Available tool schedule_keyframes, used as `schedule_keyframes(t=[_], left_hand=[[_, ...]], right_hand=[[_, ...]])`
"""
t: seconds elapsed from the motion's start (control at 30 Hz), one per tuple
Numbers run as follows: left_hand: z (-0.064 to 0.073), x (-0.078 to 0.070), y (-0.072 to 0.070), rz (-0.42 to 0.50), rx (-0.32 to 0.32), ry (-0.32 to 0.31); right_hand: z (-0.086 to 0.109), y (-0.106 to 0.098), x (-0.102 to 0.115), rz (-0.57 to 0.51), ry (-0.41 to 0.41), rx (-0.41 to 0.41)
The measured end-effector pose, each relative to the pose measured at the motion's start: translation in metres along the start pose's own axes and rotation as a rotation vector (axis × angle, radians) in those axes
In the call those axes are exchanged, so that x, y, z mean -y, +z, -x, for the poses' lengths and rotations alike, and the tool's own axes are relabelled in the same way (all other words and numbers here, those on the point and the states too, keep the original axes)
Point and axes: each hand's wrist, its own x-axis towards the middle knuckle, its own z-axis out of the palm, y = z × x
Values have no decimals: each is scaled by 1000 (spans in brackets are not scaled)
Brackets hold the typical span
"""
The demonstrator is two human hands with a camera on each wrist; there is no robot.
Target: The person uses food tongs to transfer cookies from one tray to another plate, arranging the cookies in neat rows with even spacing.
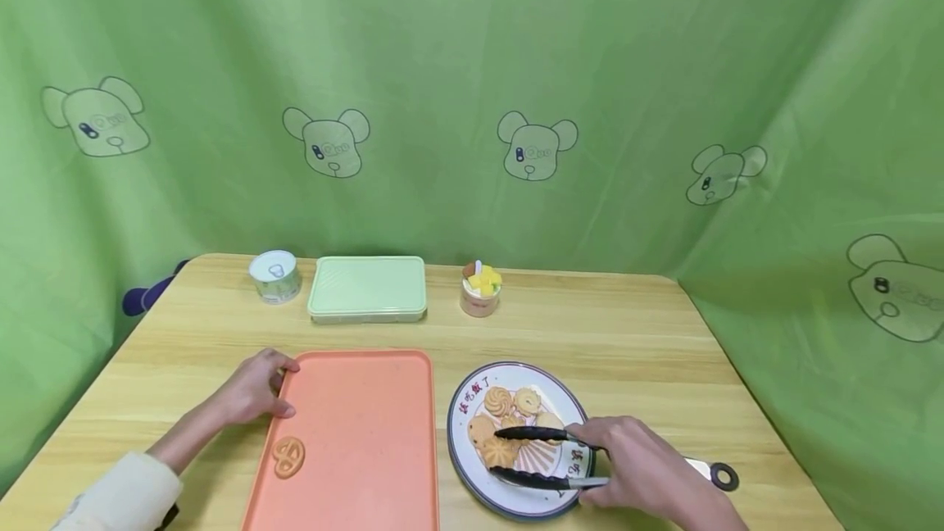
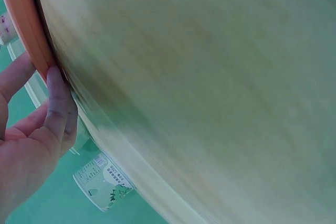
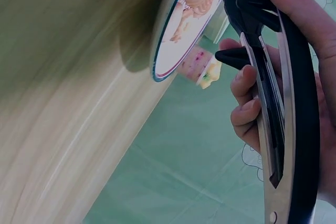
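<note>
My left hand (image 1: 254,388) holds the upper left edge of a coral tray (image 1: 361,433); in the left wrist view its fingertips pinch the tray's rim (image 2: 26,19). A pretzel-shaped cookie (image 1: 298,457) lies on the tray near the left edge. With my right hand (image 1: 649,465) I grip black-and-metal tongs (image 1: 531,433). The tongs' two arms are spread over a white plate with a dark rim (image 1: 463,426), their tips at the cookies (image 1: 499,401) lying there. In the right wrist view, the tongs' handle (image 3: 302,103) runs along my palm, with fingers curled about it.
Behind the tray stand a tin can (image 1: 276,279), a pale green lidded box (image 1: 369,289) and a small pink cup with a yellow topping (image 1: 480,292). A green curtain (image 1: 442,47) hangs behind the wooden table (image 1: 627,334) and along its sides.
</note>
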Motion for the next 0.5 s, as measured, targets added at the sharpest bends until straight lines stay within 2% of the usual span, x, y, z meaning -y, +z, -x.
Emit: schedule_keyframes(t=[0.13,0.3,0.5], left_hand=[[0,0,-1,0,1,0],[0,0,0,-4,1,3],[0,0,-1,-5,1,11]], right_hand=[[2,1,-1,-22,36,18],[7,2,-3,-28,37,29],[6,2,-7,-64,118,123]])
